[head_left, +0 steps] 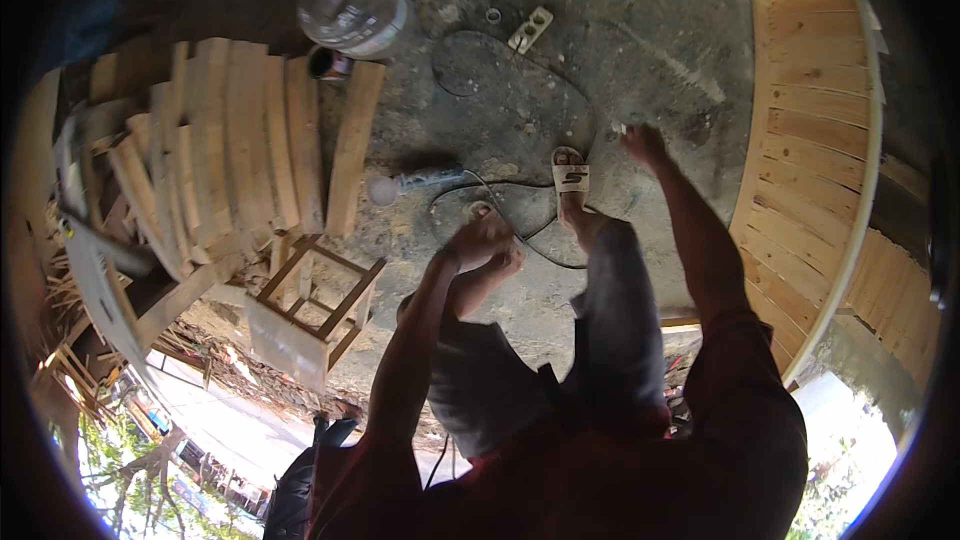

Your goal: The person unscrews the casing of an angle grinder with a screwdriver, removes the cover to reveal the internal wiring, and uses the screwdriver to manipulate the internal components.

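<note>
I am bent low over a dusty concrete floor. My right hand (pixel 645 145) stretches far out to the floor, and its fingertips touch a small pale piece (pixel 618 128). Whether they pinch it I cannot tell. My left hand (pixel 482 238) is curled in a fist on my bent knee, just above a black cable (pixel 545 258). My foot in a pale sandal (pixel 570 176) stands between the two hands. A hand-held power tool (pixel 425 180) with a white round head lies on the floor to the left of the sandal, its cable looping toward my left hand.
A stack of curved wooden slats (pixel 240 140) lies at the left, with a small wooden stool (pixel 315 295) below it. A clear water jug (pixel 350 5), a small can (pixel 328 63) and a power strip (pixel 530 30) sit further out. A large curved plank panel (pixel 810 140) fills the right.
</note>
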`<state>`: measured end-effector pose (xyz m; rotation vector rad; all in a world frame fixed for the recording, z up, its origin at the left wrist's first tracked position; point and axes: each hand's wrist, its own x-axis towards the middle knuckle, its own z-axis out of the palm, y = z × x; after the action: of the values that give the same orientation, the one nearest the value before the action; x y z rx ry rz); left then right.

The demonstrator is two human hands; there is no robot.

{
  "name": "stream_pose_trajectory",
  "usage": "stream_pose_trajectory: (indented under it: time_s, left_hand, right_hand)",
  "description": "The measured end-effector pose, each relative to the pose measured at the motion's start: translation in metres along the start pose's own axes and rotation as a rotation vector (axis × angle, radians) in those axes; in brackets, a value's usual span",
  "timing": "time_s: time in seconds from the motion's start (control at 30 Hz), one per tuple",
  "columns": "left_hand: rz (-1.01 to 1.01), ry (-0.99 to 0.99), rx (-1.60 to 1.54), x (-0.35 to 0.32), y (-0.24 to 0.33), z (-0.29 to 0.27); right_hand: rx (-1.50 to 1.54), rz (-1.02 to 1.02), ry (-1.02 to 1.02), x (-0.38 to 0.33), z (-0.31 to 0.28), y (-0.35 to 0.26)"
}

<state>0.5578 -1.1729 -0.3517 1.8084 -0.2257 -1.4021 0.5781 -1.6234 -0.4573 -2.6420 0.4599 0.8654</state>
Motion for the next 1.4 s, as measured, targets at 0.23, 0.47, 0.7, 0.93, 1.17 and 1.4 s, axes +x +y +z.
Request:
stream_pose_trajectory:
  time_s: [0.23,0.47,0.7,0.93,1.17,1.4]
  left_hand:
    - [0.249,0.81,0.427,0.318,0.076,-0.094]
    - [-0.04,0.463,0.745,0.504,0.06,-0.116]
    - [-0.078,0.691,0.698,0.561,0.041,-0.141]
    - [-0.051,0.75,0.597,0.551,0.003,-0.158]
    - [0.067,0.637,0.73,0.52,0.011,-0.15]
    - [0.039,0.555,0.828,0.511,0.021,-0.146]
  right_hand:
    - [0.055,-0.17,0.27,0.26,-0.003,-0.036]
    - [-0.116,-0.694,0.461,0.4,0.06,-0.014]
    - [-0.087,-0.709,0.12,0.417,0.045,-0.08]
    - [-0.398,-0.768,0.223,0.381,0.06,-0.142]
    - [-0.444,-0.89,0.319,0.371,0.06,-0.131]
    - [-0.472,-0.767,0.163,0.373,0.057,-0.121]
